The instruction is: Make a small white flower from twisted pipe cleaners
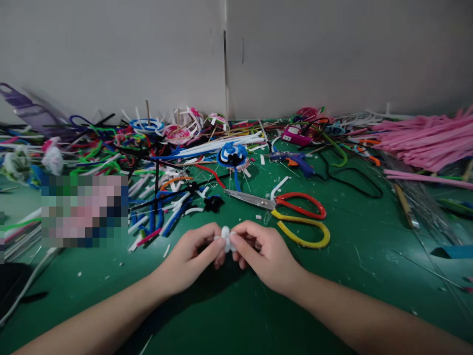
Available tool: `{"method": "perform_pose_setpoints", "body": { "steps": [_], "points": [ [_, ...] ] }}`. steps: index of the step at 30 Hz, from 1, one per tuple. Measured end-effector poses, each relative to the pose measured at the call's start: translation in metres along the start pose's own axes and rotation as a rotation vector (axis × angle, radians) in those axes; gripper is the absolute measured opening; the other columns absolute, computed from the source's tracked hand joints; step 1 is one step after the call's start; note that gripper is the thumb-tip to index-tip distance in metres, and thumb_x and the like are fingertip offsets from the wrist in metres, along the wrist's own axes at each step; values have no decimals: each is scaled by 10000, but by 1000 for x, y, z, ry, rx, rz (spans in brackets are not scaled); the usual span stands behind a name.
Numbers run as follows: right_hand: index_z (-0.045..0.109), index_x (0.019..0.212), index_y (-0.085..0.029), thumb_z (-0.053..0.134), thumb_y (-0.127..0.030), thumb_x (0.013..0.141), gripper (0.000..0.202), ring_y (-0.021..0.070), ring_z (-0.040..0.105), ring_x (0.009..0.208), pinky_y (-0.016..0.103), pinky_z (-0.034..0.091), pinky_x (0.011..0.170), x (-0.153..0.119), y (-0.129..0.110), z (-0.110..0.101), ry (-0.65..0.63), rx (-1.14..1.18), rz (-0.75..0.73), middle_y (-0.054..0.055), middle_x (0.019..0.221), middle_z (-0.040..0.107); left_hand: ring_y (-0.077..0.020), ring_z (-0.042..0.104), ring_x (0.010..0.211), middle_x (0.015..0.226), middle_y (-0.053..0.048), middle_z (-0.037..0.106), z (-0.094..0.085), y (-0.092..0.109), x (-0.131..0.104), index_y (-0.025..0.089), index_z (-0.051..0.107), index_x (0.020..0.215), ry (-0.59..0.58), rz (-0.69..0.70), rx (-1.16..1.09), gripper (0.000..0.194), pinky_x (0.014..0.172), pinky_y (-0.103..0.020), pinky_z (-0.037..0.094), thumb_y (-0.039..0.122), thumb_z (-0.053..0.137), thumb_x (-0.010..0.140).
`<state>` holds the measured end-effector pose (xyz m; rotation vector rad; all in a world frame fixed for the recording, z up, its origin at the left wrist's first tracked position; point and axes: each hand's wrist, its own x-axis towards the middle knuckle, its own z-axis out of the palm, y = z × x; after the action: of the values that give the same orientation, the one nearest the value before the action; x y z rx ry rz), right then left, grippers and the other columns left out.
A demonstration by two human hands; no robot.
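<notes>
Pinching white piece with left hand and right hand, near side of scissors; might crush it by squeezing hard, knock scissors by reaching forward

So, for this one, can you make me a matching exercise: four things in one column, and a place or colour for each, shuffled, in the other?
Things
1. white fuzzy piece
2. scissors
3. glue gun
4. bottle

Places and colours
A. one red handle loop, one yellow
B. purple, at the far left
C. between the fingers of the left hand and right hand
D. blue and orange

Pairs: 1-C, 2-A, 3-D, 4-B
</notes>
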<state>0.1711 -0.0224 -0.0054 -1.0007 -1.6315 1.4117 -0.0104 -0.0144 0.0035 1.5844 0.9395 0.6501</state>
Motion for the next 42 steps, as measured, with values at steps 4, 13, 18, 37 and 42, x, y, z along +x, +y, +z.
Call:
{"method": "perform_pose_setpoints", "body": {
  "steps": [4,13,18,37,42],
  "points": [
    [588,897,-152,502,-315,907,185,54,551,520,163,462,503,0,1,-1,-16,54,-2,-21,655,571,-108,527,590,644,23,546,0,-1,0,166,509,772,-12,-9,9,269,570,-214,399,371,425,925],
    [588,877,-150,511,-318,896,186,62,554,519,173,467,500,0,-1,0,-17,63,33,-20,639,571,-112,530,569,591,15,577,-1,-2,1,155,566,728,-17,-20,189,331,552,-208,375,386,425,919],
    [571,836,-151,500,-316,897,189,62,544,498,177,452,487,0,-4,0,-34,68,40,-21,622,567,-111,536,558,576,10,591,-2,0,1,154,578,712,-32,-7,259,344,555,-206,377,373,418,923],
    [531,839,-179,602,-293,807,138,86,545,588,201,439,540,0,-4,2,-23,-6,-10,-10,700,608,-99,512,521,544,29,577,-2,-2,2,167,523,630,8,25,229,325,523,-192,356,329,457,903],
    [542,834,-182,622,-373,806,209,93,541,588,210,431,540,0,0,2,-9,-15,14,-16,679,585,-99,517,528,549,28,572,-2,-3,1,165,537,636,-3,22,206,323,529,-193,360,319,450,906]
  ]
}}
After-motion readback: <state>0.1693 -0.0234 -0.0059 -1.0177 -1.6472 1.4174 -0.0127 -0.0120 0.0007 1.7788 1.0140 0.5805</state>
